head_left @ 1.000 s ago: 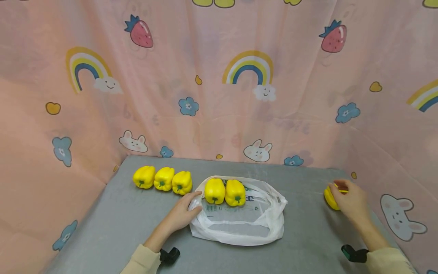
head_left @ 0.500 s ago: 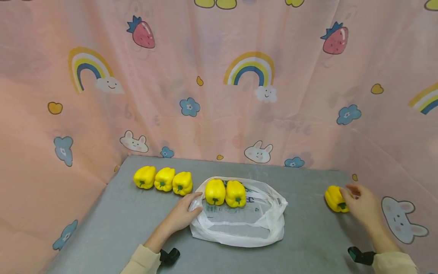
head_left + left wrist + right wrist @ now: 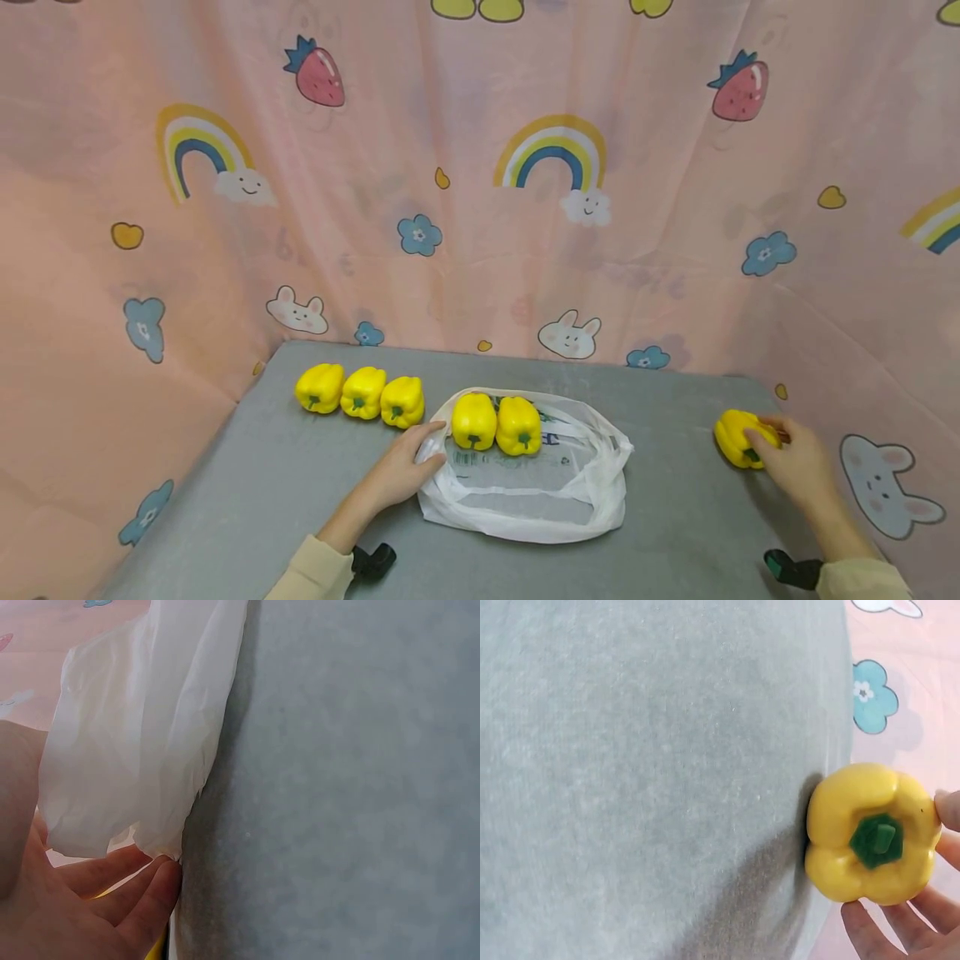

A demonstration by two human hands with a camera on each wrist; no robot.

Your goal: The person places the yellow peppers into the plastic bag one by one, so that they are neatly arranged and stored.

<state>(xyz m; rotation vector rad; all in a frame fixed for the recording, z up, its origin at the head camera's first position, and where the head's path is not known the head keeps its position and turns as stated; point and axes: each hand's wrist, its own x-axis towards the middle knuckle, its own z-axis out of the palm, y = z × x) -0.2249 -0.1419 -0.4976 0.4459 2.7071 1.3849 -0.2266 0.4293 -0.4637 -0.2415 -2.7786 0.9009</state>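
Note:
A white plastic bag [image 3: 525,532] lies spread open on the grey table, two yellow bell peppers [image 3: 474,422] side by side in its mouth. My left hand [image 3: 399,468] holds the bag's left edge. In the left wrist view, fingers [image 3: 154,900] curl by the hanging white plastic. Far to the right, my right hand [image 3: 798,467] grips another yellow bell pepper [image 3: 737,440] on the table. Seen from the right wrist, the thumb touches one side of this pepper [image 3: 840,862] and fingertips [image 3: 862,922] another, its green stem facing the camera.
Three more yellow bell peppers [image 3: 363,393] stand in a row at the table's back left. A pink curtain [image 3: 660,250] printed with rainbows and rabbits rises behind and beside the grey table [image 3: 255,483].
My right hand drew back rightward from the right-hand pepper, uncovering it, then came round it again. My left hand, the bag and the other peppers stay put; the view shifts slightly.

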